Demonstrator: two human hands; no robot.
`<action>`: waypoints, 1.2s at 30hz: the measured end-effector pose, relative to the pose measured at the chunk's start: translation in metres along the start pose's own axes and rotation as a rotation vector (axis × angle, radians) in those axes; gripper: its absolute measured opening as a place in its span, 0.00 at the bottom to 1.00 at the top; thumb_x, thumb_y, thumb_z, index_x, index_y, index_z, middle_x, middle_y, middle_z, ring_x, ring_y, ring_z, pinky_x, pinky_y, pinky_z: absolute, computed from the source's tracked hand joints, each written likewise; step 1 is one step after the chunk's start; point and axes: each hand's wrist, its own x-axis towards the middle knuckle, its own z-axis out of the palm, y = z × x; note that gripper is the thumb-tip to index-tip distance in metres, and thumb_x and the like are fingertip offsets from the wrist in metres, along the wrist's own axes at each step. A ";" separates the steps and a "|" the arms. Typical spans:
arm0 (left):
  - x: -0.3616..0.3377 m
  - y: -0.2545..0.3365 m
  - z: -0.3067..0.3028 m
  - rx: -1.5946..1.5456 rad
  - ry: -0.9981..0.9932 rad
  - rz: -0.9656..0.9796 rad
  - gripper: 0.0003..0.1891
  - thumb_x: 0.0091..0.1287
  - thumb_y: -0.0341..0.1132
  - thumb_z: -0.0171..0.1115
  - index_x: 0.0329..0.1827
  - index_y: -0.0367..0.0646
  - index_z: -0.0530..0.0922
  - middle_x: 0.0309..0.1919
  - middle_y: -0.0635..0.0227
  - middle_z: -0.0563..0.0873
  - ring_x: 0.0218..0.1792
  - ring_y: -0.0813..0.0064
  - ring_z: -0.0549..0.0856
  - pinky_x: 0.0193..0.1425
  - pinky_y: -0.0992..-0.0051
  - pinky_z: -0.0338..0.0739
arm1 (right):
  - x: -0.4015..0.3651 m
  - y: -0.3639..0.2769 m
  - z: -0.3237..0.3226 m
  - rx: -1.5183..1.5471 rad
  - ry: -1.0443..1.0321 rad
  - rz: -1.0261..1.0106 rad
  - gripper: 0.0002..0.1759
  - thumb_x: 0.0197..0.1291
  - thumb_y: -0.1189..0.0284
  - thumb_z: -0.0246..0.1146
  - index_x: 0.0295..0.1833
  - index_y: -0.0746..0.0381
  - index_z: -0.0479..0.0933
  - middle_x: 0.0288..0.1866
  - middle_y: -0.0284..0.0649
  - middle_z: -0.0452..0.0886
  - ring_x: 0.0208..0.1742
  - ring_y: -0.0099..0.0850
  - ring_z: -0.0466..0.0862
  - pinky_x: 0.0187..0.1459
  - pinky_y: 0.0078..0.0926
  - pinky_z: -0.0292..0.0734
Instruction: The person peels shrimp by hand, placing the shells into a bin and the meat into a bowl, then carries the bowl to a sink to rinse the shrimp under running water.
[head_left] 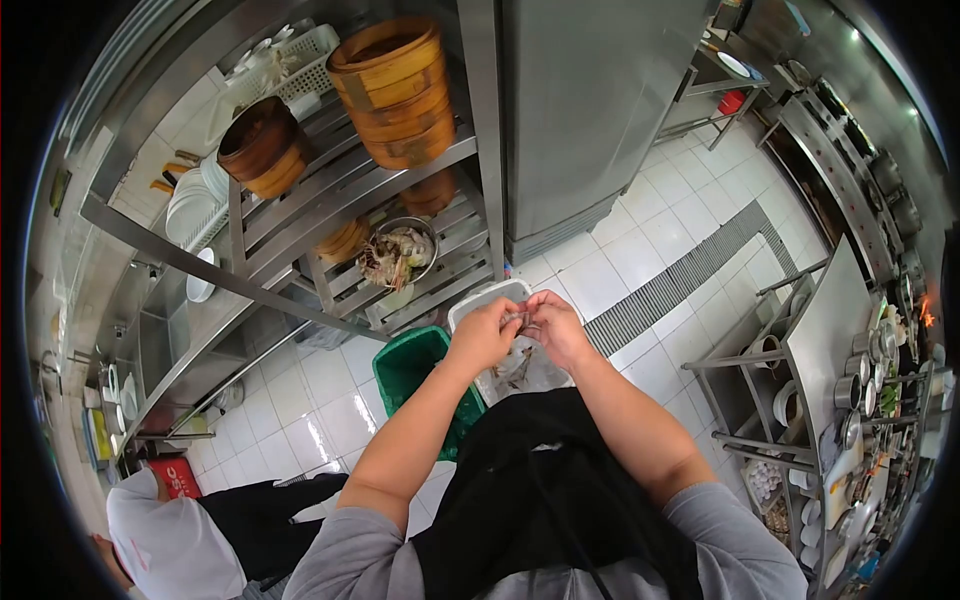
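My left hand (484, 333) and my right hand (556, 326) meet over a white plastic tub (497, 291). Fingers of both pinch a small greyish shrimp (519, 321), mostly hidden by the fingertips. Below them in the tub lie several raw shrimp (515, 368), partly covered by my wrists and apron. Just left of the tub stands a green plastic bin (400, 365), under my left forearm. On the lower slatted shelf, a metal bowl (430, 240) holds a heap of shrimp heads and shells (392, 262).
Bamboo steamers (390, 95) stand on the metal rack (300, 215) ahead. A tall steel cabinet (590, 120) is beyond it. Another person (180, 535) is at lower left. A floor drain grate (680, 275) and a steel worktable (830, 330) lie to the right.
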 end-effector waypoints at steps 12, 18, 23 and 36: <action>0.006 -0.046 -0.018 -0.350 -0.087 -0.072 0.09 0.74 0.33 0.66 0.51 0.40 0.81 0.36 0.66 0.89 0.34 0.75 0.86 0.41 0.70 0.80 | 0.003 -0.002 -0.002 -0.337 -0.252 0.198 0.11 0.57 0.83 0.64 0.38 0.59 0.71 0.29 0.33 0.76 0.24 0.25 0.80 0.33 0.35 0.87; 0.031 -0.118 -0.068 -0.533 0.209 -0.236 0.05 0.74 0.31 0.64 0.49 0.45 0.78 0.33 0.72 0.85 0.32 0.81 0.83 0.37 0.75 0.78 | 0.014 -0.007 -0.047 -0.452 0.025 0.115 0.10 0.57 0.82 0.64 0.40 0.59 0.72 0.27 0.33 0.76 0.21 0.24 0.77 0.30 0.33 0.88; 0.069 -0.150 -0.122 -0.048 0.445 -0.288 0.16 0.68 0.31 0.65 0.58 0.44 0.80 0.46 0.59 0.89 0.48 0.60 0.89 0.54 0.63 0.83 | 0.028 0.014 -0.060 -0.519 0.122 0.181 0.12 0.60 0.79 0.65 0.49 0.60 0.75 0.30 0.35 0.81 0.25 0.27 0.81 0.38 0.37 0.87; 0.006 -0.183 -0.162 0.652 0.098 -0.050 0.17 0.68 0.33 0.68 0.60 0.46 0.81 0.55 0.59 0.87 0.61 0.54 0.83 0.71 0.51 0.72 | 0.037 0.045 -0.050 -0.502 0.052 0.271 0.30 0.66 0.65 0.68 0.71 0.60 0.73 0.55 0.36 0.84 0.58 0.30 0.82 0.58 0.36 0.73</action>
